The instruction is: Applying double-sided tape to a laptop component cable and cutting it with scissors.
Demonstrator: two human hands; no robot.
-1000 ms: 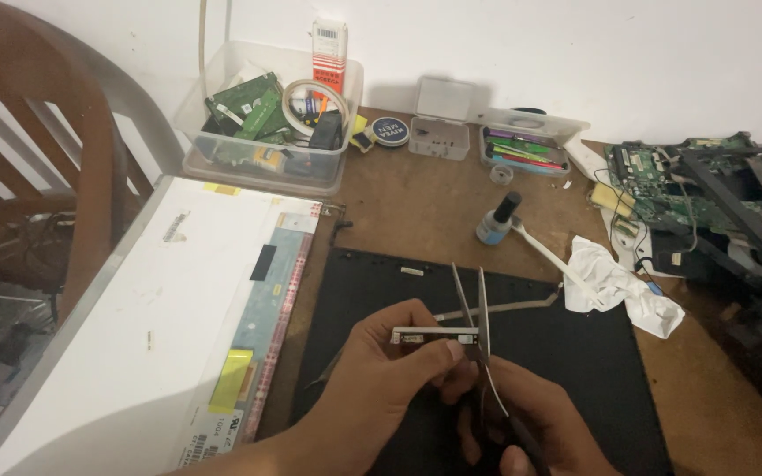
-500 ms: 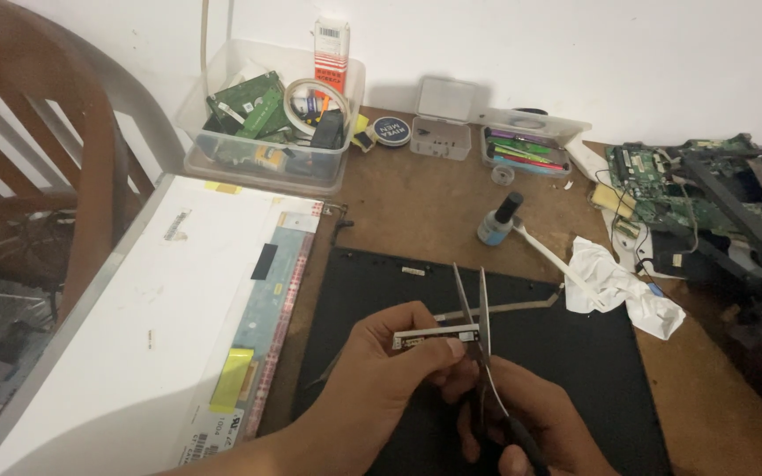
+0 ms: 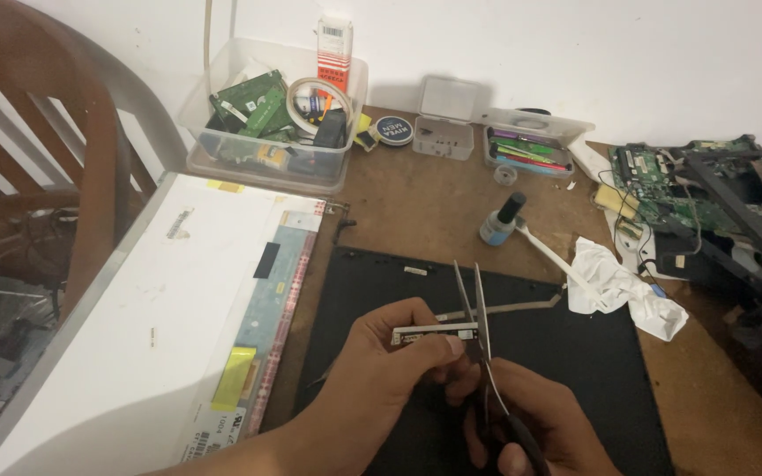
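At the far edge of the brown table (image 3: 416,198), against the white wall, a clear plastic tub (image 3: 222,145) holds green circuit boards, a coil of cable and other small parts, and a tall white and red carton (image 3: 334,48) with a barcode label stands upright at its far right corner. Right of the tub lies a round dark blue tin (image 3: 393,130), then a small clear box (image 3: 444,128) with its lid up, then a flat clear case (image 3: 529,150) of coloured sticks. A small blue bottle (image 3: 500,222) with a black cap stands nearer, and a crumpled white tissue (image 3: 615,286) lies to its right, with a green circuit board (image 3: 663,181) beyond. On the left lies a large white screen panel (image 3: 147,326) with a yellow tape tab and a barcode sticker near its near edge. The left hand (image 3: 381,366) hovers over the black mat (image 3: 575,370), its thumb and fingers pinched closed on a thin narrow strip (image 3: 429,332) held level. The right hand (image 3: 535,423), low at the near edge, is wrapped closed around the handles of the scissors (image 3: 478,304), whose blades point away, slightly parted, meeting the strip's right end.
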